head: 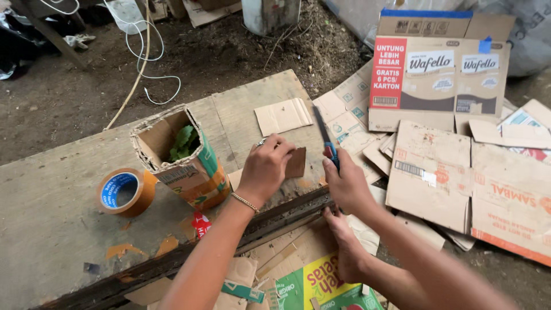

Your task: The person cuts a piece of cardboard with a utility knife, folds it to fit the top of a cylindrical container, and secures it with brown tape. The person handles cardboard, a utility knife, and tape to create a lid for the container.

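**A makeshift outdoor work yard for cardboard crafting**

A rough, paint-stained plywood board (63, 229) serves as the bench, laid over bare dirt ground (218, 51) strewn with twigs. Flattened cardboard cartons (436, 172) pile up beyond its right edge, with more scraps under its near edge. A roll of brown packing tape (123, 191) sits near the board's left end, and loose white cord (150, 69) trails across the soil.
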`<state>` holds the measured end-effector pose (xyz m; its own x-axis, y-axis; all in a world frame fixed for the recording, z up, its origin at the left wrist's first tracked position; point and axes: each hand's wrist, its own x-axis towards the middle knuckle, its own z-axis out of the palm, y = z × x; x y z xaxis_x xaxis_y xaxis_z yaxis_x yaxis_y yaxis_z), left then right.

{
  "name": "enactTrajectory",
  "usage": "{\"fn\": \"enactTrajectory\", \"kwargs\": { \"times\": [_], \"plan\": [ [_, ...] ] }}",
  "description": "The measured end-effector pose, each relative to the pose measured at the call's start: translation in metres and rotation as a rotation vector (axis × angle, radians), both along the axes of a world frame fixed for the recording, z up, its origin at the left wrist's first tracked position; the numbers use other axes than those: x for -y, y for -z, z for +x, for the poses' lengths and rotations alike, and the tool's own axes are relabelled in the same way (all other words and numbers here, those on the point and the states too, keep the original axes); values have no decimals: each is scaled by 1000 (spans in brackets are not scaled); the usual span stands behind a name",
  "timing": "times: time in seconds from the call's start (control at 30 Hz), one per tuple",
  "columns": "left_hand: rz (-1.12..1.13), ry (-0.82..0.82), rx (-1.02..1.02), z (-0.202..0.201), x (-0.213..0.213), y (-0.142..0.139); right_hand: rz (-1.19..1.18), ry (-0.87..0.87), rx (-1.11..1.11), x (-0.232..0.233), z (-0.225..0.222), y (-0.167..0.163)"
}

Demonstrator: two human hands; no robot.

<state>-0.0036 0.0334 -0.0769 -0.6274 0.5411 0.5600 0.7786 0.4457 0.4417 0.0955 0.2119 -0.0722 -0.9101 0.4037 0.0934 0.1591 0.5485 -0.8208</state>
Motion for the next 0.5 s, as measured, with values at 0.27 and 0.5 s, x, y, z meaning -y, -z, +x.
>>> {"fn": "enactTrajectory", "kwargs": {
  "times": [0.27,0.5],
  "plan": [
    [-14,20,-98,-8,-6,14,128,139,11,58,21,42],
    [-2,32,-136,-4,-4,15,269,78,-33,57,13,53]
  ]
}}
